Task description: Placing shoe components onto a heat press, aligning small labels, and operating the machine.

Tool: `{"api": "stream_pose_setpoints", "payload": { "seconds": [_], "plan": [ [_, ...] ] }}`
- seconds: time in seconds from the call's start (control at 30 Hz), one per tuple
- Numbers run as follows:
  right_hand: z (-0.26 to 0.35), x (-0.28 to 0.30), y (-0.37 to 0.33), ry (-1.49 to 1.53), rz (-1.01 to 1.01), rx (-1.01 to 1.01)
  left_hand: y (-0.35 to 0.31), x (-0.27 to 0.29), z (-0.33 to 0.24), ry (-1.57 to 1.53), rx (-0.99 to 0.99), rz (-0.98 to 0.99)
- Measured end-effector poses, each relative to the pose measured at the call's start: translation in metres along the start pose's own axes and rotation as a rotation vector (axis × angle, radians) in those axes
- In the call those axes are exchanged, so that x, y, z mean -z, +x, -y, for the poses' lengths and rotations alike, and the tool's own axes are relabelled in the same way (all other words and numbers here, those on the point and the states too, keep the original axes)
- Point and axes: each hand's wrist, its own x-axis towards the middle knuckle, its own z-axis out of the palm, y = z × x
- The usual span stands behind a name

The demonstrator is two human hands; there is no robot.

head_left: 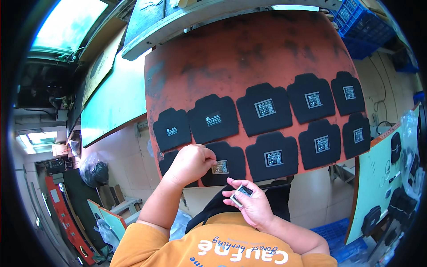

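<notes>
Head view: a person in an orange shirt [147, 240] leans over a reddish worktop [249, 49], where ten black pads lie in two rows of five; the left hand [194, 163] reaches to the near row, its grip curled and drawn together at the left edge of a label [221, 167]; whether it pinches that edge cannot be told. The label lies on the second pad [235, 155] from the left in the near row; the hand and wrist partly cover the pad at that row's left end. Near the worktop's front edge, the right hand [258, 207] is turned palm up, its grip clamped on a stack [241, 196] of small rectangles, dark-faced with pale rims; the count cannot be made out. Each of the five far-row pads bears a pale print; the two at the left show it without a frame, while the three at the right show a framed rectangle; three more framed prints mark the near-row pads at right. Blue crates [362, 22] stand beyond the far right corner; a green board [118, 89] runs along the left; black pouches [402, 204] and clear plastic [411, 147] crowd the right.
</notes>
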Motion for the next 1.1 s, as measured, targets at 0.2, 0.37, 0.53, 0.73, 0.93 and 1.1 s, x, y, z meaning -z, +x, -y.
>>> {"api": "stream_pose_setpoints", "payload": {
  "seconds": [0.2,0.37,0.53,0.73,0.93,1.1],
  "plan": [
    [0.0011,0.0001,0.0001,-0.002,0.01,-0.006,-0.0002,0.0008,-0.0021,0.001,0.035,0.022],
    [0.0026,0.0001,-0.0002,-0.004,0.017,-0.009,0.0001,-0.0005,-0.002,-0.001,0.051,0.019],
    [0.0044,-0.0004,-0.0011,-0.009,0.019,-0.016,0.0005,0.0001,-0.0045,-0.011,0.063,0.02],
    [0.0053,0.0002,-0.0019,-0.01,0.025,-0.022,0.0,-0.0015,-0.004,-0.006,0.07,0.012],
    [0.005,0.0019,-0.0022,-0.005,0.033,-0.021,-0.0002,-0.0008,-0.0072,0.003,0.085,0.01],
    [0.0068,0.0013,-0.0021,-0.007,0.069,-0.028,0.0,-0.0022,-0.0064,0.001,0.089,0.009]
  ]
}}
